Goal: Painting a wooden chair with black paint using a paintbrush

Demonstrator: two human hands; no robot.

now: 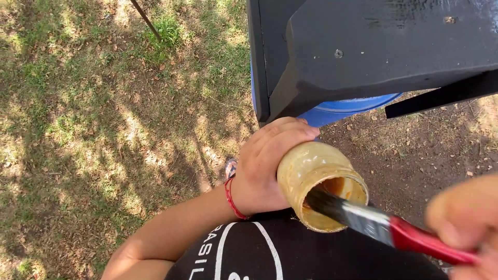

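On the left lies a stretch of grass (78, 129), thin and patchy, dappled with sun and shade and strewn with dry leaves, and a thin dark stick (145, 19) slants across its upper part. Moving right, a bare forearm comes up from the bottom edge, with a red cord bracelet (232, 199) around the wrist. The left hand (264, 166) is wrapped around the side of a jar (316, 181), fingers curled over the top of it and gripping it firmly. The jar is held tilted, its open mouth facing down and to the right, toward the camera; its walls are smeared with a tan, yellowish coating inside and out. Below the hand and jar is a black shirt (311, 254) with white print. A paintbrush (373, 223) reaches into the jar's mouth from the lower right: its dark bristles are inside the opening, followed by a metal band and a red handle. The right hand (467, 218) holds that handle at the right edge of the view, closed around it, though it is blurred and partly cut off. Above, a black painted wooden piece (384, 46) fills the upper right, with a blue barrel (353, 106) just beneath it, standing on bare brown dirt (425, 150).
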